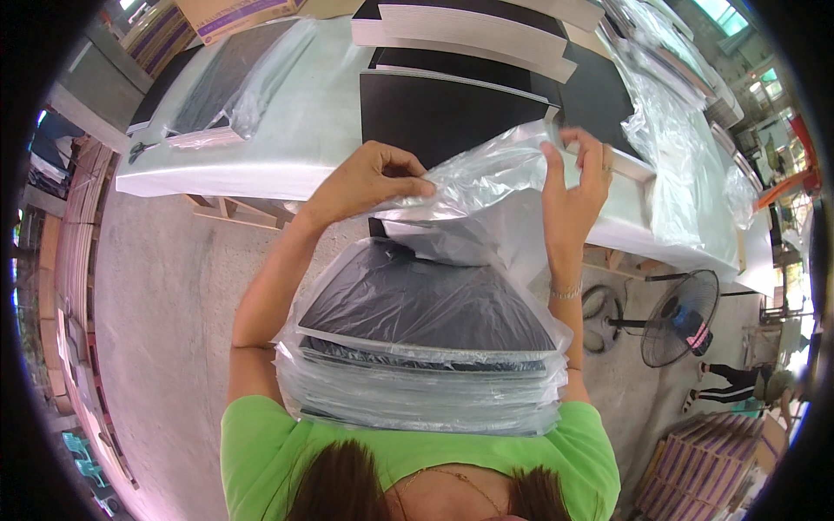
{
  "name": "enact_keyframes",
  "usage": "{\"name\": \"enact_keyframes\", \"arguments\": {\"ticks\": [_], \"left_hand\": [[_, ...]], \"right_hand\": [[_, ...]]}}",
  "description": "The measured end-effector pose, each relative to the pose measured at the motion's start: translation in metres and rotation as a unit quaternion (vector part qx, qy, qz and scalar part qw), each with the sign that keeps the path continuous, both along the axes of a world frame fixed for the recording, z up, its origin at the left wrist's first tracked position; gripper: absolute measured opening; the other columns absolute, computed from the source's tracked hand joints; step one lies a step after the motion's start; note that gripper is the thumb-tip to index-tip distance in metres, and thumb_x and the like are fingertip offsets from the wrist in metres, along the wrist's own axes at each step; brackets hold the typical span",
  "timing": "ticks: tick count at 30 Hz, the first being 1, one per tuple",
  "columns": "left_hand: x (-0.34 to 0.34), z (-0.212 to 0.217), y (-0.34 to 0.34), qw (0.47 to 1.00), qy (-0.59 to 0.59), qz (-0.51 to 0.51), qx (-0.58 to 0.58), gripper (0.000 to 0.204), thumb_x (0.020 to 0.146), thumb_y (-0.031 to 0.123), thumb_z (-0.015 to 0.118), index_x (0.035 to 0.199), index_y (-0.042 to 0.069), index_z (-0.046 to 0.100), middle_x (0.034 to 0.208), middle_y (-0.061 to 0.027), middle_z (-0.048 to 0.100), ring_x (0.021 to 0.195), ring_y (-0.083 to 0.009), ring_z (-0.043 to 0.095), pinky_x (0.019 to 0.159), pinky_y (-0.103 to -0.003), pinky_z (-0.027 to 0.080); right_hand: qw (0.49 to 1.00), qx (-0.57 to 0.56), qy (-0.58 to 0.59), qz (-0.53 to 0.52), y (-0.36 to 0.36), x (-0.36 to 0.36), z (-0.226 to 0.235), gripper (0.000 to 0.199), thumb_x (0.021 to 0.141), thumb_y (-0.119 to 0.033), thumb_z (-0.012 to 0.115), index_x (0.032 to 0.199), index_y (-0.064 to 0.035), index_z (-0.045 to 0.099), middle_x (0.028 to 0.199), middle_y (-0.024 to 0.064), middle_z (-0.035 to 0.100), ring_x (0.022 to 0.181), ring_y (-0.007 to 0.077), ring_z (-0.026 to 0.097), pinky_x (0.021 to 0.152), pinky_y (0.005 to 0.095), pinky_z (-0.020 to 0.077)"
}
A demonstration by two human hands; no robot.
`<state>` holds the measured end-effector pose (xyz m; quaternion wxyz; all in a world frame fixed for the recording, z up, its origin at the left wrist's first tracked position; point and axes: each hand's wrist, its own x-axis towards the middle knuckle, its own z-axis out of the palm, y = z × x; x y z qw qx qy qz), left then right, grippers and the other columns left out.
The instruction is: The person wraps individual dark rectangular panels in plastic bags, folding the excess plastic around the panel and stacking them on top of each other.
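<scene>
My left hand (373, 181) pinches the edge of a clear plastic bag (491, 174) between thumb and fingers. At the bag's other end is my right hand (578, 182), its thumb and fingers apart beside the plastic; the fingertips are slightly blurred. The bag stretches between both hands, above a stack of black boards (426, 300) wrapped in clear plastic close to my body. Beyond the hands, a black board (443, 113) lies on top of a pile on the table.
More boards with pale edges (469, 35) are piled farther back. A plastic-wrapped dark board (230, 78) and scissors (137, 152) lie on the white-covered table (252, 178) at left. Crumpled plastic (673, 165) covers its right side. A fan (678, 317) stands on the floor; another person (738, 382) is beyond.
</scene>
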<state>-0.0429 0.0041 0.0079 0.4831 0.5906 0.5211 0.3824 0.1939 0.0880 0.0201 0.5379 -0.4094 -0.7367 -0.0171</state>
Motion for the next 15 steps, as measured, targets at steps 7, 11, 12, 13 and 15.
{"name": "enact_keyframes", "arguments": {"ticks": [7, 11, 12, 13, 15], "left_hand": [[0.025, -0.018, -0.009, 0.963, -0.235, -0.005, -0.132, 0.032, 0.076, 0.033, 0.073, 0.086, 0.004, 0.065, 0.072, 0.0006, 0.059, 0.063, -0.0049, 0.052, 0.055, -0.019, 0.042], [0.037, -0.022, -0.012, 0.967, -0.223, 0.007, -0.124, 0.032, 0.076, 0.031, 0.073, 0.088, 0.003, 0.065, 0.073, -0.0001, 0.060, 0.064, -0.0050, 0.054, 0.054, -0.019, 0.043], [0.038, -0.023, -0.012, 0.969, -0.219, -0.002, -0.118, 0.031, 0.075, 0.030, 0.074, 0.087, 0.003, 0.065, 0.072, 0.0000, 0.059, 0.064, -0.0053, 0.054, 0.055, -0.019, 0.043], [0.039, -0.024, -0.013, 0.970, -0.215, -0.011, -0.112, 0.030, 0.074, 0.029, 0.075, 0.086, 0.003, 0.065, 0.071, 0.0000, 0.059, 0.063, -0.0056, 0.054, 0.055, -0.019, 0.043], [0.043, -0.027, -0.013, 0.972, -0.214, -0.009, -0.098, 0.027, 0.071, 0.025, 0.077, 0.082, 0.003, 0.065, 0.066, 0.0003, 0.058, 0.060, -0.0060, 0.053, 0.055, -0.019, 0.043]], "right_hand": [[0.818, -0.436, 0.082, 0.367, -0.042, 0.002, -0.018, 0.018, 0.084, -0.016, 0.063, 0.093, -0.0025, 0.056, 0.076, 0.0005, 0.054, 0.070, 0.0074, 0.050, 0.066, 0.0231, 0.0409], [0.775, -0.478, 0.111, 0.399, -0.042, 0.003, -0.025, 0.023, 0.081, -0.014, 0.066, 0.097, -0.0018, 0.053, 0.085, 0.0020, 0.055, 0.080, 0.0098, 0.054, 0.075, 0.0242, 0.0429], [0.765, -0.487, 0.109, 0.407, -0.043, 0.004, -0.024, 0.025, 0.081, -0.013, 0.066, 0.098, -0.0021, 0.053, 0.087, 0.0024, 0.055, 0.081, 0.0104, 0.054, 0.076, 0.0249, 0.0431], [0.763, -0.483, 0.103, 0.418, -0.044, 0.002, -0.024, 0.028, 0.079, -0.015, 0.068, 0.098, -0.0027, 0.052, 0.088, 0.0017, 0.054, 0.081, 0.0098, 0.054, 0.076, 0.0247, 0.0436], [0.758, -0.475, 0.094, 0.437, -0.048, -0.003, -0.023, 0.034, 0.077, -0.019, 0.072, 0.099, -0.0038, 0.051, 0.090, 0.0003, 0.052, 0.082, 0.0087, 0.053, 0.074, 0.0242, 0.0446]]}}
